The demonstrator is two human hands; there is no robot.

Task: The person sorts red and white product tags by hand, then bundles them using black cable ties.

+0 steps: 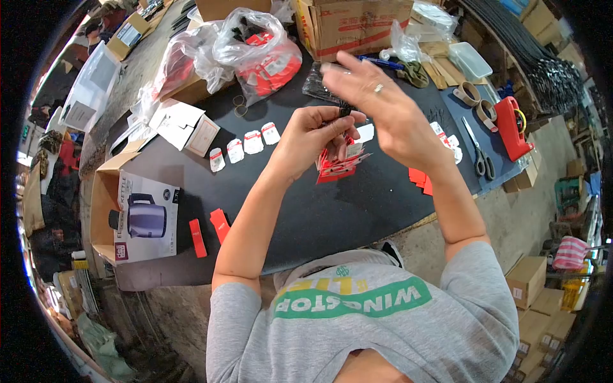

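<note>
Above the middle of the dark table my left hand [313, 131] is closed on a bunch of black cords, its thumb and fingers pinched together. Red and white tags [338, 167] hang in a cluster just below it. My right hand [373, 96] is raised beside and above the left, its fingers spread and slightly blurred, with a ring on one finger. Nothing shows in its grasp. Left of my left hand, several white and red tags [253, 142] lie in a row.
A kettle box [147, 217] stands at the left edge, near red strips [198, 238]. Plastic bags of red tags [268, 70] and a carton [357, 25] are at the back. Scissors [479, 147], tape rolls [486, 115] and a red dispenser [511, 131] lie at the right.
</note>
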